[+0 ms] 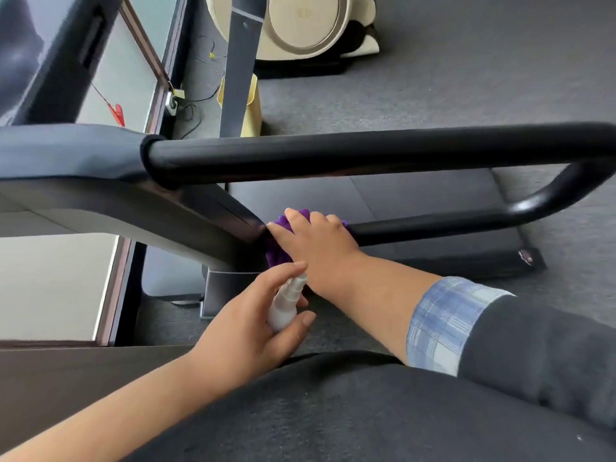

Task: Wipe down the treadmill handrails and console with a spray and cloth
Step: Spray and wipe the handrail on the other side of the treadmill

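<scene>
At the far left, the grey treadmill console is being seen from above, with a window frame and a small red flag beyond it. Lower and nearer the middle, a small white spray bottle is being gripped by the left hand, the fingers curled round its body and the forefinger laid over the nozzle, which is being pointed toward the right wrist. Just above it, a purple cloth is being pressed by the right hand against the lower black handrail where that rail is meeting the console's support; the fingers are being kept bent over the cloth. The upper handrail is being left untouched, running rightward and curving down to join the lower 1. A checked cuff is being shown at the right forearm, and grey carpet is lying beyond.
</scene>
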{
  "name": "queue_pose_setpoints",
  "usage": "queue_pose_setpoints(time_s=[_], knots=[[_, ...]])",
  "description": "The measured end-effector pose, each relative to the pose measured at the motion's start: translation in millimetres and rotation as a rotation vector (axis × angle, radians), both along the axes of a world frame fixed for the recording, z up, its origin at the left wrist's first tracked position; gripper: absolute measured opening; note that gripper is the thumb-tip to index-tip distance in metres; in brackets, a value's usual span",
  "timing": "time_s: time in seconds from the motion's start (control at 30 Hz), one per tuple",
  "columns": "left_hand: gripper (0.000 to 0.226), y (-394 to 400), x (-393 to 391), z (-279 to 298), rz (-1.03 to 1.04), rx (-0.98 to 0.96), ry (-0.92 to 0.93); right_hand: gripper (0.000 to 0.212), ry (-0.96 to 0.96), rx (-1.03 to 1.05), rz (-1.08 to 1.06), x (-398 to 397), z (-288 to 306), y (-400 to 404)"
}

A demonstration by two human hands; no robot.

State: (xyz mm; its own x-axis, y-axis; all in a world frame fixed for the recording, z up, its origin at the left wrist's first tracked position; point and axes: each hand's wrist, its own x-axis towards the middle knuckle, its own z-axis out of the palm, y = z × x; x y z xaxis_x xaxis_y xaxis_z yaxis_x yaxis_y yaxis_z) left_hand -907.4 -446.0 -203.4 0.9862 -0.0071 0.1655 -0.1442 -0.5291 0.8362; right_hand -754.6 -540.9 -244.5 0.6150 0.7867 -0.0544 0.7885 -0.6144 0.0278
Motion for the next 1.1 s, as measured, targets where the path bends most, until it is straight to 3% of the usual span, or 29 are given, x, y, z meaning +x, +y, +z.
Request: queue_pose_setpoints(time_s=[0.23, 0.57, 0.83, 0.97, 1.1], knots=[[0.063, -21.9, 23.0, 0.2, -0.069, 0.024, -0.021, 0.042, 0.041, 0.033, -0.034, 9.5, 13.3, -44.1], [0.062, -104.8, 75.0, 11.4, -0.259, 0.036, -0.049, 0.073, -0.009, 0.058, -0.262, 34.6, 30.5, -190.9], [0.059, -197.5, 98.8, 18.4, -0.171, 0.118, -0.046, 0.058, -0.020, 0.124, -0.204, 34.5, 20.5, -291.4], [0.056, -266.4, 107.9, 13.5, -0.056, 0.140, 0.012, 0.050, 0.099, 0.187, -0.281, 57.0, 16.2, -374.1], [0.056, -347.8, 134.0, 9.0, 0.044, 0.119, 0.062, 0.044, 0.355, 0.441, -0.464, 86.6, 29.4, -455.5]])
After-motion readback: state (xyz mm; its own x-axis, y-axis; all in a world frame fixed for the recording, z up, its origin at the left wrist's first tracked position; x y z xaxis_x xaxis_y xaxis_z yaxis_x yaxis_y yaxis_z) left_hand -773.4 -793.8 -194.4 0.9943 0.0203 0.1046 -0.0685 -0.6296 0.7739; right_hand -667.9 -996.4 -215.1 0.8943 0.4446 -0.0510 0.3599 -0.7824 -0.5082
